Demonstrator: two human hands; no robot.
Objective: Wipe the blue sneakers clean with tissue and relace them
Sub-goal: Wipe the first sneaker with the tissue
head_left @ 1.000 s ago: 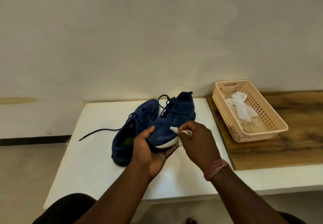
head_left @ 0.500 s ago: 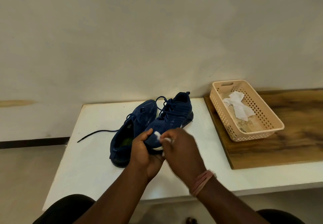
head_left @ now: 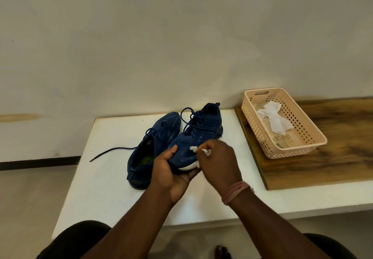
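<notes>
At frame centre the left hand (head_left: pixel 171 175) cups the sneaker (head_left: pixel 198 135) toe while the right hand (head_left: pixel 217 160) pinches a tissue (head_left: pixel 194 149); hard rubbing could shred the tissue or knock the shoe off the worktop (head_left: pixel 105 188).

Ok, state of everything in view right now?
Right sneaker: laced, toe gripped by left hand.
Tissue: pinched in right hand, against the toe.
Left sneaker: on the table, lace trailing loose.
Basket: holds crumpled tissue.
</notes>
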